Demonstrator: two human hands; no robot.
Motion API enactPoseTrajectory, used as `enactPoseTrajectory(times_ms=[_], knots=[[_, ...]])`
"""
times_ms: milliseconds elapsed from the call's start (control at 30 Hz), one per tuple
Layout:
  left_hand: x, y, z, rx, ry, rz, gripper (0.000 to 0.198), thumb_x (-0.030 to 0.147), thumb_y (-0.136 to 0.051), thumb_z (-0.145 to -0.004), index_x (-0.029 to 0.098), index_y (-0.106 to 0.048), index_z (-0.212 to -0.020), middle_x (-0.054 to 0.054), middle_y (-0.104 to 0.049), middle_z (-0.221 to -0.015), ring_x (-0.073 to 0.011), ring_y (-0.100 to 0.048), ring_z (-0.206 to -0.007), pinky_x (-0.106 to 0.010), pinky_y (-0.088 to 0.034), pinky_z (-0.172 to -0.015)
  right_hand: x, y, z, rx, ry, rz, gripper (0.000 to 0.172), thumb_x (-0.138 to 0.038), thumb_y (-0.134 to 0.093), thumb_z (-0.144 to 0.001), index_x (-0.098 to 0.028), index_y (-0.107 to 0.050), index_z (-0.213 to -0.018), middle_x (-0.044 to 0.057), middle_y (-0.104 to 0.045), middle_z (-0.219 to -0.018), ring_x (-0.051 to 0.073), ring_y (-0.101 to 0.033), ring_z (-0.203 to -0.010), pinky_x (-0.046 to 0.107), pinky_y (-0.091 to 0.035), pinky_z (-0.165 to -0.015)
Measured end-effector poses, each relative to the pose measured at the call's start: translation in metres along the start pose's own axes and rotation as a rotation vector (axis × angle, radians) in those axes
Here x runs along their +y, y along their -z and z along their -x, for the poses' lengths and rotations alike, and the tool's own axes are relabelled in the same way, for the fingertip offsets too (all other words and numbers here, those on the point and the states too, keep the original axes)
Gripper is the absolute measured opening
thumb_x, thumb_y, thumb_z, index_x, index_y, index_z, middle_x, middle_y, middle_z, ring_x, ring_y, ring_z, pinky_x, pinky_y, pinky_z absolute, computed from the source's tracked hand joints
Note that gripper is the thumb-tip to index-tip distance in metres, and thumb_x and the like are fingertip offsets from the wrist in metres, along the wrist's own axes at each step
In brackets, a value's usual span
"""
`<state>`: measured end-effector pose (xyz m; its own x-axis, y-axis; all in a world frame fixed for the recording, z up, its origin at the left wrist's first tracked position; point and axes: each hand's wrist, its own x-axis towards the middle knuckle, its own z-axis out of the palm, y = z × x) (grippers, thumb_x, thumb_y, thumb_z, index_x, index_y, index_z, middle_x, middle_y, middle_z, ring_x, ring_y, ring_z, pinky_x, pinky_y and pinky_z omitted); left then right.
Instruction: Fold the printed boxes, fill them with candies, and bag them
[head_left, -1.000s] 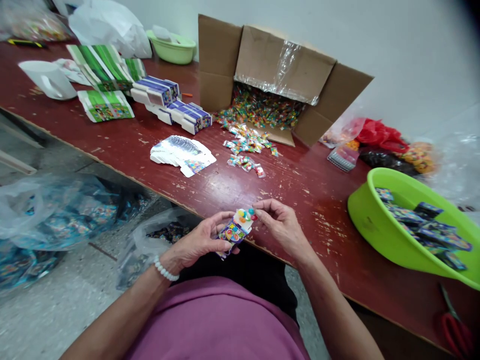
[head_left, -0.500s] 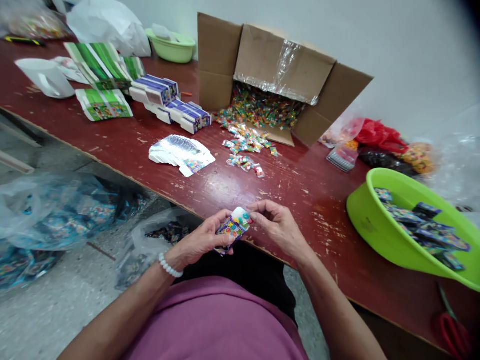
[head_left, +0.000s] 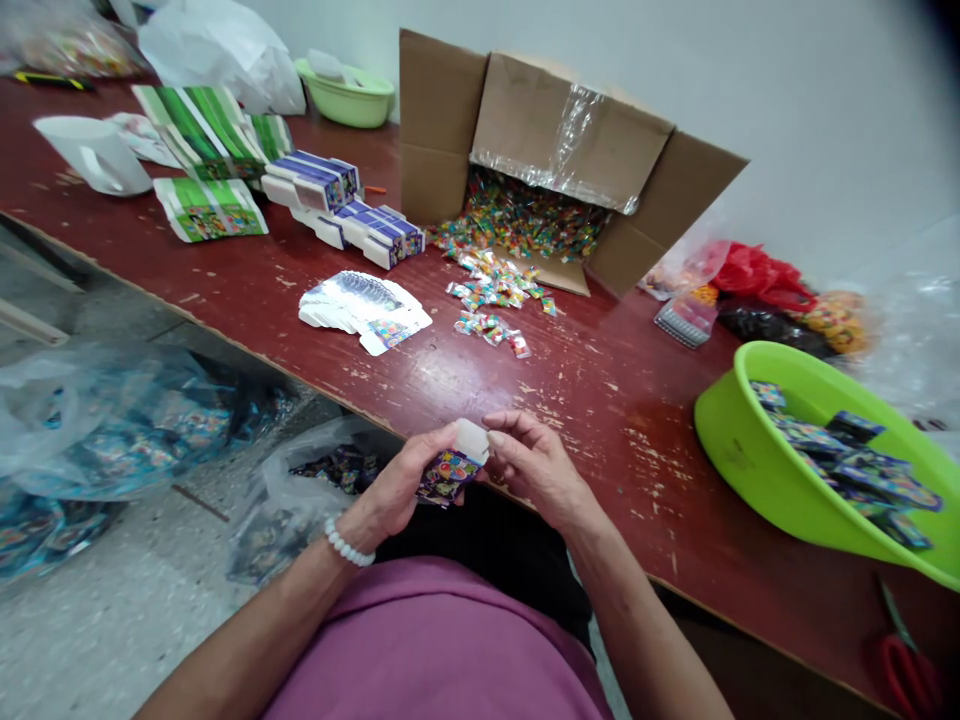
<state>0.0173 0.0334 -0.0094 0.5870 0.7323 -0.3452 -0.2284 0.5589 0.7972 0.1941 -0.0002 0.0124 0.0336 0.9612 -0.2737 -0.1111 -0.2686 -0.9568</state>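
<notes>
A small printed candy box (head_left: 451,474) with a white end flap is held over the table's front edge. My left hand (head_left: 411,478) is closed round it from the left, thumb up by the flap. At the box's right side, my right hand (head_left: 534,462) has its fingers bent and pressed against the flap's edge. Beyond the hands, several wrapped candies (head_left: 491,330) lie loose on the table. To their left is a fanned stack of flat, unfolded boxes (head_left: 352,308). No candy shows at the box's mouth now.
An open cardboard carton (head_left: 574,135) spills wrapped candies at the back. A green basin (head_left: 731,440) with filled boxes stands right, red-handled scissors (head_left: 904,650) near it. Banded purple boxes (head_left: 360,215), green boxes (head_left: 211,210) and a white mug (head_left: 94,155) stand left. Plastic bags (head_left: 150,430) lie below.
The candies seen at the box's mouth are out of sight. The white flap is now bent over the mouth, with my left thumb beside it and my right fingers at its edge.
</notes>
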Motion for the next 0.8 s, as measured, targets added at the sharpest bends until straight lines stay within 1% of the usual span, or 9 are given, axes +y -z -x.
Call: enactPoseTrajectory(times_ms=[133,267,400,467,533,600,667,733,800], knots=[[-0.003,-0.002,0.003,0.077,-0.067,-0.009,0.038,0.05,-0.07,-0.079,0.015,-0.073,-0.093,-0.005,-0.071,-0.077,-0.0161,-0.061,-0.061,-0.024,-0.049,-0.049,0.005,-0.01,0.006,0.114,0.225,0.216,0.027,-0.038,-0.07,-0.081,-0.023,-0.067,-0.104,0.0,-0.063,-0.084,0.012,-0.056,-0.065,0.025,-0.048,-0.061],[-0.006,-0.002,0.005,0.107,-0.075,0.033,0.039,0.048,-0.073,-0.076,0.015,-0.072,-0.095,-0.004,-0.069,-0.073,-0.0157,-0.059,-0.058,-0.025,-0.049,-0.047,0.006,-0.017,0.008,0.03,0.15,0.114,0.025,-0.041,-0.069,-0.083,-0.021,-0.068,-0.098,0.001,-0.066,-0.083,0.013,-0.059,-0.068,0.026,-0.052,-0.065],[-0.007,-0.002,0.007,0.049,-0.097,0.057,0.039,0.049,-0.071,-0.079,0.014,-0.071,-0.098,-0.003,-0.068,-0.072,-0.0149,-0.059,-0.057,-0.025,-0.051,-0.048,0.007,-0.025,0.005,-0.038,0.046,-0.098,0.036,-0.043,-0.079,-0.073,-0.022,-0.066,-0.099,0.0,-0.068,-0.083,0.013,-0.061,-0.064,0.023,-0.051,-0.056],[-0.007,-0.002,0.008,0.033,-0.096,0.043,0.041,0.047,-0.073,-0.08,0.015,-0.07,-0.104,-0.003,-0.068,-0.075,-0.0143,-0.059,-0.059,-0.024,-0.051,-0.048,0.01,-0.028,0.001,-0.069,0.019,-0.125,0.038,-0.044,-0.081,-0.07,-0.021,-0.067,-0.097,-0.001,-0.068,-0.08,0.013,-0.06,-0.062,0.022,-0.048,-0.051],[-0.006,-0.003,0.008,0.027,-0.066,0.061,0.042,0.048,-0.072,-0.081,0.015,-0.069,-0.107,-0.004,-0.07,-0.078,-0.0145,-0.061,-0.059,-0.023,-0.051,-0.048,0.014,-0.03,-0.001,-0.043,0.032,-0.099,0.034,-0.046,-0.08,-0.072,-0.021,-0.069,-0.093,-0.001,-0.068,-0.075,0.013,-0.059,-0.058,0.023,-0.046,-0.049],[-0.005,-0.003,0.007,0.02,-0.006,0.14,0.041,0.052,-0.068,-0.084,0.014,-0.069,-0.1,-0.005,-0.07,-0.077,-0.0147,-0.062,-0.056,-0.024,-0.052,-0.047,0.016,-0.031,-0.002,0.06,0.152,0.01,0.028,-0.046,-0.075,-0.078,-0.021,-0.072,-0.089,0.001,-0.07,-0.078,0.014,-0.059,-0.06,0.025,-0.048,-0.052],[-0.003,-0.001,0.006,0.012,0.086,0.257,0.043,0.056,-0.063,-0.086,0.014,-0.069,-0.09,-0.005,-0.069,-0.071,-0.0142,-0.062,-0.051,-0.025,-0.052,-0.046,0.016,-0.031,0.0,0.11,0.356,0.199,0.021,-0.043,-0.071,-0.084,-0.023,-0.076,-0.089,0.005,-0.074,-0.087,0.018,-0.064,-0.072,0.031,-0.054,-0.066],[-0.002,0.0,0.006,0.012,0.156,0.347,0.044,0.058,-0.061,-0.087,0.014,-0.067,-0.082,-0.004,-0.067,-0.066,-0.0138,-0.06,-0.046,-0.026,-0.052,-0.043,0.015,-0.03,0.002,0.051,0.522,0.364,0.016,-0.037,-0.068,-0.088,-0.026,-0.078,-0.089,0.006,-0.076,-0.095,0.021,-0.067,-0.086,0.036,-0.054,-0.082],[-0.002,0.001,0.006,0.019,0.17,0.378,0.044,0.058,-0.059,-0.089,0.015,-0.067,-0.083,-0.003,-0.066,-0.064,-0.0141,-0.059,-0.044,-0.026,-0.051,-0.042,0.013,-0.029,0.004,-0.014,0.542,0.42,0.015,-0.034,-0.065,-0.09,-0.026,-0.078,-0.09,0.006,-0.077,-0.096,0.021,-0.068,-0.09,0.037,-0.053,-0.087]])
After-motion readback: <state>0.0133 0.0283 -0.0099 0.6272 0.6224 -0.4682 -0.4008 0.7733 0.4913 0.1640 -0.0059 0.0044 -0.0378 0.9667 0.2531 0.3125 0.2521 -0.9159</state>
